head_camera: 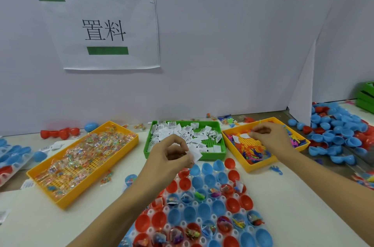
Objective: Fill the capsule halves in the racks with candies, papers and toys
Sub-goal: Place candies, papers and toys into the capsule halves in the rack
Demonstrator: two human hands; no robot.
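The left hand point(172, 151) has its fingers curled and pinches a few small white papers point(194, 154) at the fingertips. It hangs just above the far edge of the rack point(202, 220), near the green tray point(220, 135) of papers. The right hand point(267, 135) is over the small yellow tray point(303, 141) of toys, fingers bent and tips together. It seems to pinch a toy, but I cannot tell for sure, because the fingers hide it.

The rack sits close to the person. Some red and blue cups point(218, 206) hold bits already, and many are bare. The candies lie in the long yellow tray point(32, 176) on the left.

The papers are thin and bunched, so two could drop into one cup, or one could land between cups. A forearm could bump the rack and tip the light cups. There is bare table between the long tray and the rack for the left arm. The right arm has less room, with the pile of loose cups point(334, 131) beside it.
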